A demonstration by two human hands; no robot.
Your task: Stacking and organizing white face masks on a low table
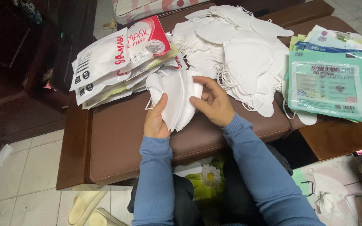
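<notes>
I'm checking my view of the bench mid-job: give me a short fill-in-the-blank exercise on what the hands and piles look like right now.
1. Both hands, left hand and right hand, hold a small stack of masks coloured ____.
2. The loose mask pile lies on a cushion coloured ____.
3. The green packets lie on the person's ____ side.
4. The sleeves are ____.

Missing words: white; brown; right; blue

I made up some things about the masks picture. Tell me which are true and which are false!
1. Both hands, left hand and right hand, hold a small stack of white masks. True.
2. The loose mask pile is black. False: it is white.
3. The red-and-white packets lie left of the hands. True.
4. The green packets lie on the floor. False: they lie on the brown surface, at right.
</notes>
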